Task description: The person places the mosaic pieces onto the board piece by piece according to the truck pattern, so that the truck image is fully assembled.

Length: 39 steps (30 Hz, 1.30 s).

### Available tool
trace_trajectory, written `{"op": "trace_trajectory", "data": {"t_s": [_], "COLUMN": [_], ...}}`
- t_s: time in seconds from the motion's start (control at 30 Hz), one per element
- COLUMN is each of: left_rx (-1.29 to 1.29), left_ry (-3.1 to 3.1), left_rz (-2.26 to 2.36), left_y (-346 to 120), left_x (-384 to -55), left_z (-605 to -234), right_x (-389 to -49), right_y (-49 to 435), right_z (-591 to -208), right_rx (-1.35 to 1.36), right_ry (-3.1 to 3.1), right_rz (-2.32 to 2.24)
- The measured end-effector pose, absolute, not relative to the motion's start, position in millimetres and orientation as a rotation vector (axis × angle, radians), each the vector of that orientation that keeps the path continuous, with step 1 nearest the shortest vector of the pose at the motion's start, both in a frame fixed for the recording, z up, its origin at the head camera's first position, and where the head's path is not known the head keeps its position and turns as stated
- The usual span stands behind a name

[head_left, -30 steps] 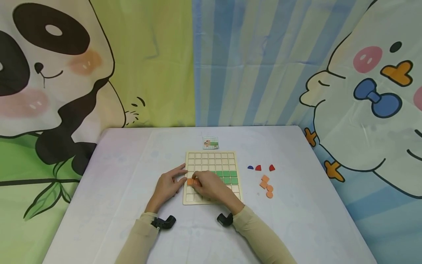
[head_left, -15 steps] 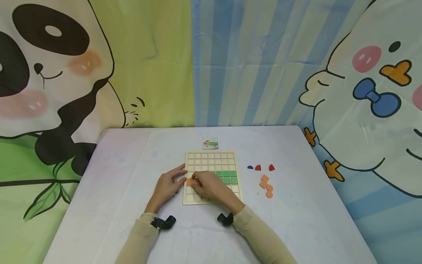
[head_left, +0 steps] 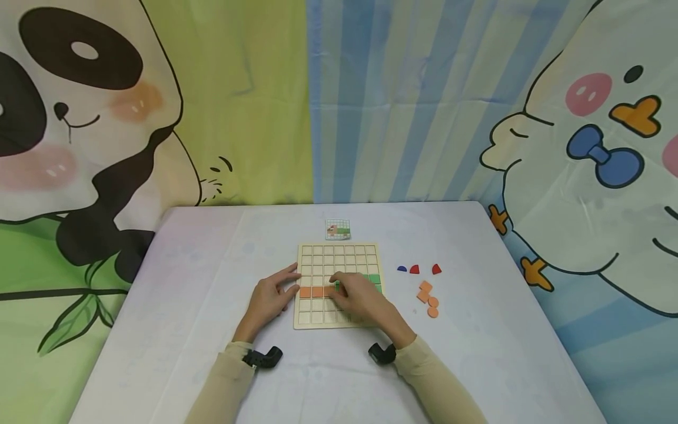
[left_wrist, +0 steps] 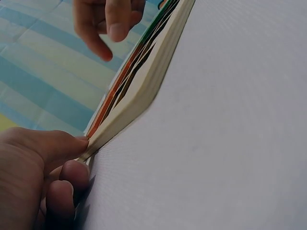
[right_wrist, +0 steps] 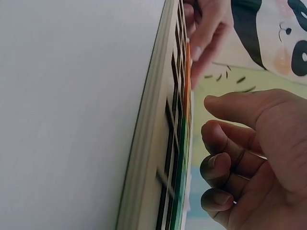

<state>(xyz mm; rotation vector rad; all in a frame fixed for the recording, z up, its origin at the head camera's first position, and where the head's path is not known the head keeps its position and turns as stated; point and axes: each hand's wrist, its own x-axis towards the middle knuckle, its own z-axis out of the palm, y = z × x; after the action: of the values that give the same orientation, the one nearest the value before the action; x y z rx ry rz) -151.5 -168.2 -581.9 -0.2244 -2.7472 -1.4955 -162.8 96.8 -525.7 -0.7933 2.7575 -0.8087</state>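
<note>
A pale wooden grid board (head_left: 339,259) lies on the table. Orange square tiles (head_left: 311,292) fill cells in a row at its left, and green tiles (head_left: 372,279) sit on its right side, partly hidden by my right hand. My left hand (head_left: 267,299) rests at the board's left edge, its thumb and forefinger touching the rim; in the left wrist view the thumb tip meets the edge and other fingers curl beside it. Over the middle of the board hovers my right hand (head_left: 360,295), fingers loosely bent, with nothing between them in the right wrist view (right_wrist: 254,158).
Right of the board lie a blue half-round piece (head_left: 402,268), two red wedge pieces (head_left: 415,269), orange squares (head_left: 425,287) and orange discs (head_left: 432,312). A small printed pattern card (head_left: 338,229) lies behind the board. Printed curtains (head_left: 371,106) stand behind the white table (head_left: 212,259).
My right hand has let go of an orange tile and moved right across the board, exposing more of the orange row. The left hand stays put.
</note>
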Motion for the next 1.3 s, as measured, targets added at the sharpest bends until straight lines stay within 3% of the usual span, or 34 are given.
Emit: {"op": "trace_trajectory", "data": {"t_s": [1.3], "left_rx": [-0.242], "left_ry": [-2.724], "left_rz": [-1.483], "left_y": [-167.5], "left_x": [-149.1], "left_z": [-581.6], "right_x": [-150.3], "right_y": [256.3], "right_z": [-526.6], "right_rx": [-0.11], "right_ry": [2.967], "right_rz": [-0.826]}}
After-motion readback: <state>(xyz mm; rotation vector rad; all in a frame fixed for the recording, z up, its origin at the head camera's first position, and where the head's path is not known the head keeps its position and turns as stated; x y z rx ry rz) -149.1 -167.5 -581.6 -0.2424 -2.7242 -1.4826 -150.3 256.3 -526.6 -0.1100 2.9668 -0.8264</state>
